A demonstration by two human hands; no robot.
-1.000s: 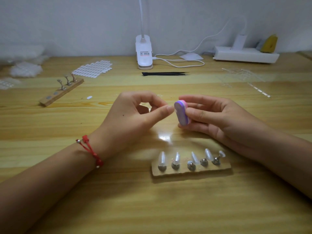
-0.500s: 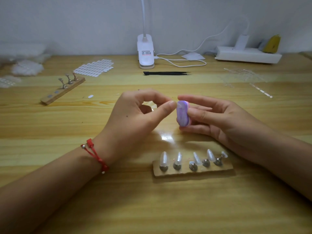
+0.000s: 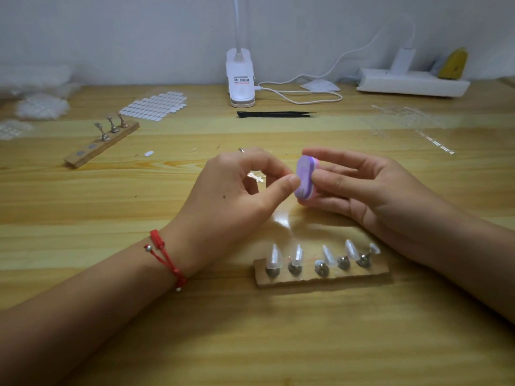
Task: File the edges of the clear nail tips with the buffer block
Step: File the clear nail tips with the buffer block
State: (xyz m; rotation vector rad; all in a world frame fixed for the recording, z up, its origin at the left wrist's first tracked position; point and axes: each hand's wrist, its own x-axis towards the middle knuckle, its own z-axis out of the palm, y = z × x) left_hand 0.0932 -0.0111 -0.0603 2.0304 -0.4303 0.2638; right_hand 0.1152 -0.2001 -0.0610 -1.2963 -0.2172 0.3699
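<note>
My right hand (image 3: 370,190) grips a purple and pink buffer block (image 3: 304,176) between thumb and fingers, above the table's middle. My left hand (image 3: 234,196) pinches thumb and forefinger together, and their tips touch the block's purple face. What they pinch is hidden. A small metal end (image 3: 241,149) peeks out above the knuckles, like the top of a nail tip stand. In front of both hands lies a wooden base (image 3: 320,277) with several clear nail tips (image 3: 273,257) on metal stands.
A second wooden base (image 3: 103,147) with three bare stands lies far left. Sheets of white nail tips (image 3: 156,105), black tweezers (image 3: 276,114), a clip lamp (image 3: 240,79) with its cable and a white power strip (image 3: 412,84) line the back. Clear plastic strips (image 3: 434,142) lie at right.
The buffer block has shifted slightly upward against my left fingertips. Both hands stay in about the same place.
</note>
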